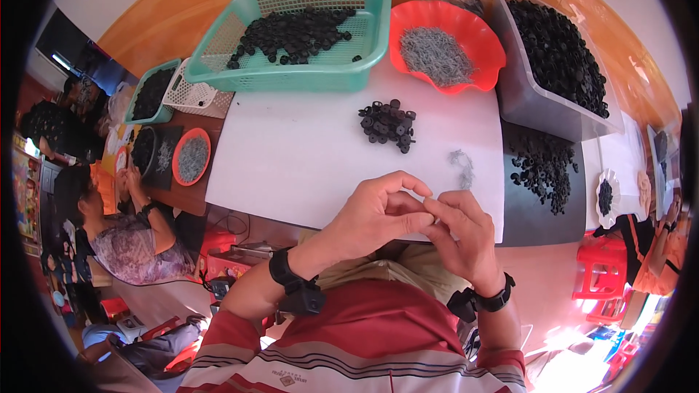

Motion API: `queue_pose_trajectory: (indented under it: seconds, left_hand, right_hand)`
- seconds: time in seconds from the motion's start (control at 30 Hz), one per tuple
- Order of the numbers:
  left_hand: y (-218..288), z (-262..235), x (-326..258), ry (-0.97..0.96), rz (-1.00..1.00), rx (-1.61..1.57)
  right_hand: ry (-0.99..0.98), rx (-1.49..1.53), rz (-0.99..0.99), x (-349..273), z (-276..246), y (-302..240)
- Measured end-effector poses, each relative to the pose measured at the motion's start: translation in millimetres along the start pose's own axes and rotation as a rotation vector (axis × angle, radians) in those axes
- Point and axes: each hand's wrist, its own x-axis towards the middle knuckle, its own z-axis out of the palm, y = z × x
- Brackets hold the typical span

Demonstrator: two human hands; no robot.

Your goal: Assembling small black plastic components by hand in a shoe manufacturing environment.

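My left hand [382,211] and my right hand [466,233] meet over the front edge of a white board [291,145]. Thumbs and fingers of both are pinched close together, fingertips touching or nearly so. Whatever they hold is too small and too covered to make out. Just beyond my right hand lies a small loose cluster of thin grey pin-like pieces [461,164]. Farther off on the board sits a heap of small round black parts [387,125], some with a short stem.
Behind the board stand a green basket [291,81] of black parts, a red scalloped bowl [497,65] of grey pieces and a translucent bin [535,110] full of black rings. Small black parts [546,175] lie on a dark surface at right. At left, another person [131,240] works beside an orange-rimmed bowl [208,147].
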Motion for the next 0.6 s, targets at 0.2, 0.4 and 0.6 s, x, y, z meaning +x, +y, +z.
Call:
queue_pose_trajectory:
  seconds: [0.2, 0.4, 0.6]
  left_hand:
    - [-10.9, 2.5, 4.6, 0.072, 0.017, -0.145]
    - [-14.8, 8.2, 5.4, 0.132, -0.001, -0.303]
    - [-16.2, 11.0, 5.0, 0.158, 0.002, -0.410]
  right_hand:
    - [0.176, 0.129, 0.039, 0.7, 11.1, 4.4]
    - [0.292, 0.050, -0.043, 1.1, 19.7, 7.9]
    - [0.357, 0.031, -0.069, 1.0, 24.5, 9.1]
